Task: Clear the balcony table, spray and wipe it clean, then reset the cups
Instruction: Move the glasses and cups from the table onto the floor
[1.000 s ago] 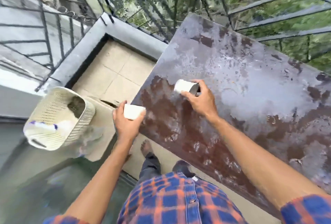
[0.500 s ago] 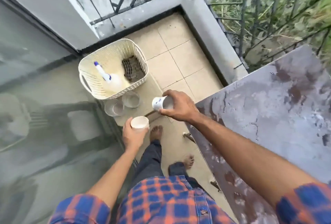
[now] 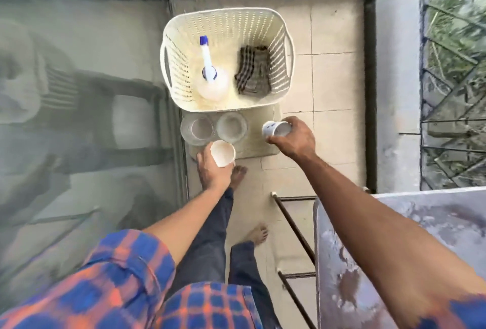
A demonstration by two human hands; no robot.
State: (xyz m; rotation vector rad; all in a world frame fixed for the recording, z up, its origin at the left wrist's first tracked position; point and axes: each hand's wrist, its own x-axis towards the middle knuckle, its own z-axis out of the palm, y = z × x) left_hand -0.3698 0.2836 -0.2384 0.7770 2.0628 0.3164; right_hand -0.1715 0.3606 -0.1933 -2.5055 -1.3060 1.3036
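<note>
1. Head view: your left hand (image 3: 213, 171) curls its fingers round a plain white cup (image 3: 223, 153), mouth up, just in front of two clear glasses (image 3: 197, 130) standing on a low pad (image 3: 257, 148) on the floor.
2. Your right hand (image 3: 294, 142) grips a blue-marked cup (image 3: 276, 128), tipped sideways, over the pad's right end.
3. Behind the glasses, the cream basket (image 3: 226, 17) holds a spray bottle (image 3: 210, 79) and a striped cloth (image 3: 253, 71).
4. The stained counter (image 3: 420, 210) sits at lower right, well apart from both cups.
</note>
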